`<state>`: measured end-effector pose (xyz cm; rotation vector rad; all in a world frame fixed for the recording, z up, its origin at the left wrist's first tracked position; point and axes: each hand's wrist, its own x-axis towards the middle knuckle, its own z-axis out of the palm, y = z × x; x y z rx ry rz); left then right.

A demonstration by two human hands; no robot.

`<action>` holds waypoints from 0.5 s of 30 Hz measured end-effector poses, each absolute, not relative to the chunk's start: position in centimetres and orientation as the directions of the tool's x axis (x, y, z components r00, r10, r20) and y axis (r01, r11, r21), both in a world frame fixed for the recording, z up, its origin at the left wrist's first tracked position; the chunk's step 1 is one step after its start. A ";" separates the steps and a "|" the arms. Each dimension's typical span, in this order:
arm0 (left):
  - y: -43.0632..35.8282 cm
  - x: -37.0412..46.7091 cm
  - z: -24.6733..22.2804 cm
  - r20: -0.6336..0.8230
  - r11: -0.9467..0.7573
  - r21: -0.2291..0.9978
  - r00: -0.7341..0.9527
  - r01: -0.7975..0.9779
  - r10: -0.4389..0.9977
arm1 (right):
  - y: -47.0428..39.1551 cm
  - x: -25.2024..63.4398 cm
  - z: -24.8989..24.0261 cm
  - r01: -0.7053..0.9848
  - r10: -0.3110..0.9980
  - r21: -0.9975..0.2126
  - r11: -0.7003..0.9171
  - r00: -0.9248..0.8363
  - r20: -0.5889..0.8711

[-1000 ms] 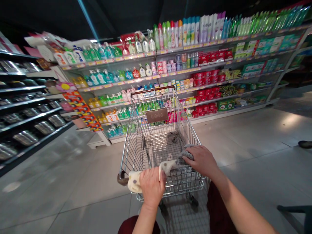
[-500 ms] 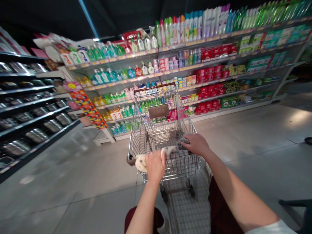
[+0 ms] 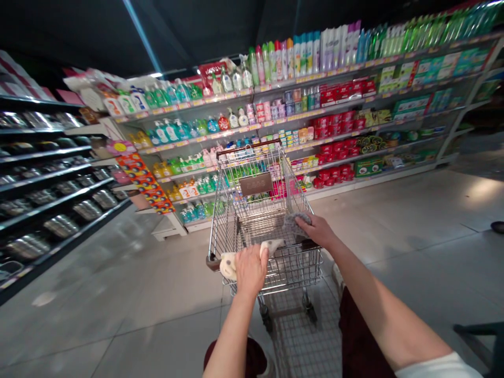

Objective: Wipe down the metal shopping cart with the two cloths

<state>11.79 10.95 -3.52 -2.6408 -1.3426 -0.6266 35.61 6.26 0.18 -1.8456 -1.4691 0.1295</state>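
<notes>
A metal shopping cart (image 3: 258,226) stands in front of me with its handle toward me. My left hand (image 3: 251,266) is closed round a cream cloth with grey spots (image 3: 272,245), which lies over the cart's handle bar. To the right, my right hand (image 3: 315,229) grips a fuzzy grey cloth (image 3: 294,222) just above the right part of the handle. Whether that cloth touches the bar I cannot tell. A brown plate (image 3: 255,184) hangs on the far wire panel of the cart.
Beyond the cart runs a long shelf (image 3: 220,139) of bottles, spray cans and red packs. At left, a dark rack (image 3: 47,210) holds metal pots. Pale floor tiles (image 3: 169,294) surround the cart. A dark leg-like object (image 3: 478,329) lies at lower right.
My right hand has lifted slightly and moved left with the grey cloth, baring the right end of the handle. My left hand stays on the cream cloth. The view has shifted slightly.
</notes>
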 end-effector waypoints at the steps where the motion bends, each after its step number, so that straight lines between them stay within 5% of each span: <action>1: 10.9 11.8 -3.4 0.402 -0.602 0.094 0.523 0.793 0.751 | 5.9 35.3 0.5 0.734 0.838 -0.680 0.012 0.363 0.406; 4: 11.0 11.5 -3.4 0.397 -0.615 0.137 0.526 0.777 0.752 | 5.2 33.2 0.9 0.728 0.767 -0.662 0.179 0.319 0.558; 9: 11.2 11.2 -3.9 0.403 -0.646 0.150 0.550 0.748 0.731 | 5.5 29.2 -1.3 0.898 0.868 -0.439 -0.038 0.247 0.431; 15: 10.5 14.3 -2.6 0.357 -0.757 0.135 0.681 0.640 0.639 | 4.9 29.6 -1.5 0.809 0.860 -0.569 0.145 0.181 0.477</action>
